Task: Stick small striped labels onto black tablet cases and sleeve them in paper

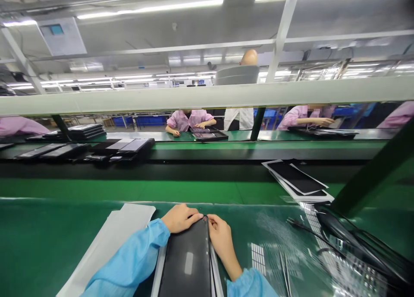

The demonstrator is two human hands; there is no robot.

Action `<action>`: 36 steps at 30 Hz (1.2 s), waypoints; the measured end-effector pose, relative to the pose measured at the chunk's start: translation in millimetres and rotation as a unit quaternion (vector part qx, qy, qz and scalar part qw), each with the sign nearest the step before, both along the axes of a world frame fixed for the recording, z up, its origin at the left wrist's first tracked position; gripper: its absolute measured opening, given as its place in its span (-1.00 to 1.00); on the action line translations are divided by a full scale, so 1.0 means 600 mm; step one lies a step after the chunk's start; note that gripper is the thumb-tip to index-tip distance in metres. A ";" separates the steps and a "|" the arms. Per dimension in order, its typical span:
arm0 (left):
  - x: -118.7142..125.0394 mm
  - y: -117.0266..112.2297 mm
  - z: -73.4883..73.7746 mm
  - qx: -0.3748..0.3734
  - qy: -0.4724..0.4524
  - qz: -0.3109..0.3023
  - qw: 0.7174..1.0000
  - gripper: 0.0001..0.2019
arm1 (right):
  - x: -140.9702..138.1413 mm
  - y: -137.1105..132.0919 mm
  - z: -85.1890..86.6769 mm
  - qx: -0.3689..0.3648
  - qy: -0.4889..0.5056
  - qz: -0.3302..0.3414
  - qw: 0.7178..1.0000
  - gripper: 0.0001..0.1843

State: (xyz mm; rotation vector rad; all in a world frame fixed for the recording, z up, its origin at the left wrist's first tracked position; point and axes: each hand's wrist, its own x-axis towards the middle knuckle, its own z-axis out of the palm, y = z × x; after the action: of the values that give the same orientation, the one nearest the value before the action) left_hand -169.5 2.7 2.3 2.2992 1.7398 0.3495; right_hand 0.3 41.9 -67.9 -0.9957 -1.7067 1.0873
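A flat black tablet cover point(186, 262) lies lengthwise before me, with a small camera hole at its upper right corner and a light patch shining on its surface. My left hand point(181, 218) is closed over its top edge, the thumb and fingertips near the camera hole. At the same corner, my right hand point(221, 235) is closed along the right edge, fingers bent; whatever small thing its fingertips may hold is hidden. White sheets point(217, 275) show beneath the cover on both sides. Left of it are more pale sheets point(129, 221), partly under my left sleeve.
Tweezers point(284, 271), a label sheet point(258, 258) and dark cables point(339, 236) lie at right. Black panels with white sheets point(297, 180) rest beyond. A dark conveyor belt point(207, 172) carries stacked tablets point(132, 146) at left. Co-workers in pink point(189, 120) sit opposite.
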 end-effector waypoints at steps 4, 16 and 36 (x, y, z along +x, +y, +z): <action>-0.005 -0.003 0.000 0.004 0.009 0.019 1.000 -0.53 | 0.000 -0.006 0.005 0.020 -0.017 0.002 1.000 -0.74; 0.000 -0.005 0.003 0.008 0.003 0.017 1.000 -0.49 | -0.007 -0.002 -0.001 0.014 -0.016 -0.001 1.000 -0.77; 0.011 0.019 0.006 -0.067 -0.035 0.027 0.997 -0.54 | 0.001 0.011 0.004 -0.055 0.014 0.018 0.998 -0.84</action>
State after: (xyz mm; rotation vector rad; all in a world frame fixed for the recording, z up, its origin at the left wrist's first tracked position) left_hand -163.1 14.0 6.1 2.1239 1.7389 0.3089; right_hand 1.2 48.7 -65.7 -1.0159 -1.6620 1.2255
